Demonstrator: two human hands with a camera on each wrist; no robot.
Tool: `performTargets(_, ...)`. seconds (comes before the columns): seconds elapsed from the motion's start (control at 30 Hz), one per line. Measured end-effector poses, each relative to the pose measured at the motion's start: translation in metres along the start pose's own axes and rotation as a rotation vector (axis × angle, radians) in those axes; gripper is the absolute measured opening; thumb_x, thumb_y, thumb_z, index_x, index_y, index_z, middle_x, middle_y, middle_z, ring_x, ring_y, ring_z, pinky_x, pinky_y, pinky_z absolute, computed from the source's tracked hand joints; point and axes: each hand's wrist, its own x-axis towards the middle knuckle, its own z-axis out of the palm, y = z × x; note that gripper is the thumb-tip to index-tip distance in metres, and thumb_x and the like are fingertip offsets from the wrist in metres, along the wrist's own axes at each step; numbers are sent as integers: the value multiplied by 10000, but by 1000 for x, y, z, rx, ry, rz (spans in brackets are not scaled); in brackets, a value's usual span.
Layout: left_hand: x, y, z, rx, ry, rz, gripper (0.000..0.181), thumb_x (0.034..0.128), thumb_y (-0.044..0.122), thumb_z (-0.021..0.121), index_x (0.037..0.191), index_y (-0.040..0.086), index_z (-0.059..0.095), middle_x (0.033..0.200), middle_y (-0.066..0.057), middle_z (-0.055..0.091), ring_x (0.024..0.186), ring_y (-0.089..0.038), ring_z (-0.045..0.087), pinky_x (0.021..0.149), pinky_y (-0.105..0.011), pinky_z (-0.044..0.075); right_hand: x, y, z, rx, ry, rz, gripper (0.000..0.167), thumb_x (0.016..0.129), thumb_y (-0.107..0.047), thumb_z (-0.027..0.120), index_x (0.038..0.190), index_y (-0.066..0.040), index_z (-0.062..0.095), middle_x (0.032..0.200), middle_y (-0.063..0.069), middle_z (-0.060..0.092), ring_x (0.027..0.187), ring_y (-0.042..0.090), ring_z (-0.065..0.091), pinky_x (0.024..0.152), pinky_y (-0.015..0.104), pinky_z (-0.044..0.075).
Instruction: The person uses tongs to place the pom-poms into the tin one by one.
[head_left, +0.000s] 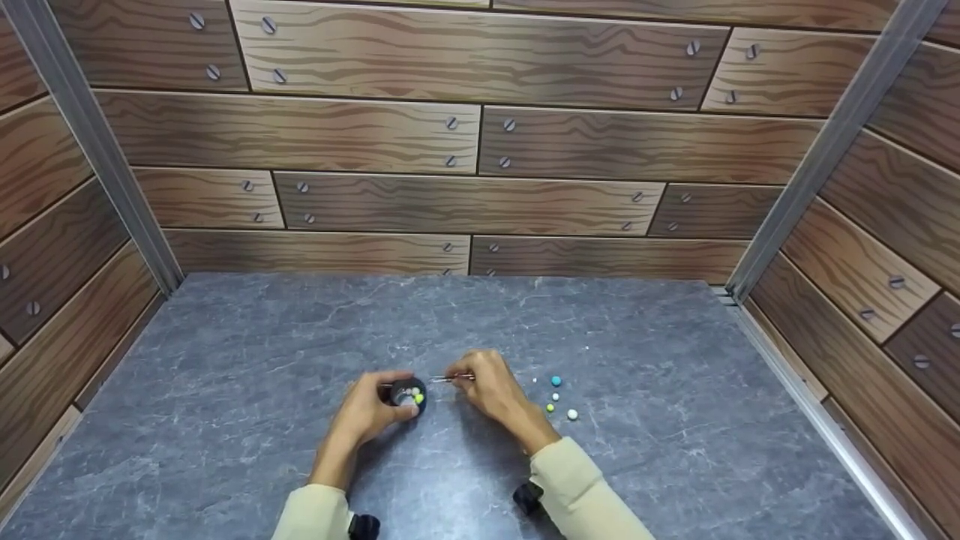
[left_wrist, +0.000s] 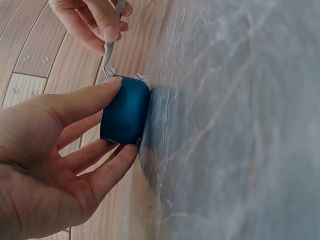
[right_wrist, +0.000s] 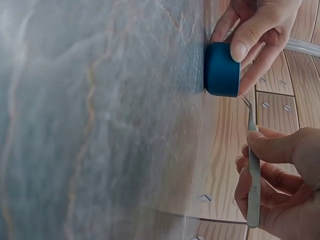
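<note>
My left hand (head_left: 365,411) holds a small blue cup (left_wrist: 125,112) from its left side, thumb and fingers around the wall. The cup stands upright on the table, and several white and yellow-green beads (head_left: 417,396) lie inside it. Bent-tip metal tweezers (right_wrist: 254,185) are pinched in my right hand (head_left: 489,384), just right of the cup. Their tips point at the cup's rim and sit slightly apart from it in the head view. Whether a bead is between the tips is too small to tell.
Right of my right hand lie loose beads on the grey marbled table (head_left: 660,450): a blue bead (head_left: 556,381), a yellow-green bead (head_left: 550,408) and several white ones, including a larger white bead (head_left: 572,414). Wood-patterned walls (head_left: 375,139) with metal corner posts enclose the table.
</note>
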Motion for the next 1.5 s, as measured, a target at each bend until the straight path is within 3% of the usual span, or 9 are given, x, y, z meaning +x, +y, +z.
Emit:
performTargets(0.77,-1,1,-1,-11,-8,-23,518,782,27,870,1277,50,720,1163,-201,757,1073,-313,729,964,-495,550,-16,17,-54,9,32,36,137,808,83,781,927,19,804,914,164,788,853,310,767,772,374,627)
performTargets(1.1,-1,1,-1,-8,-2,-18,514,773,32,880,1264,63,731,1157,-191,763,1069,-306,731,969,-499,545,-32,27,-76,-10,-1,57,119,822,73,782,918,8,805,897,149,782,812,283,754,731,338,621)
performTargets(1.5,-2,2,0,-20,-10,-13,516,776,22,875,1269,49,724,1162,-196,760,1072,-318,731,966,-498,547,-59,43,-96,-39,-128,66,136,793,85,780,888,-9,806,808,102,777,704,110,665,646,244,552)
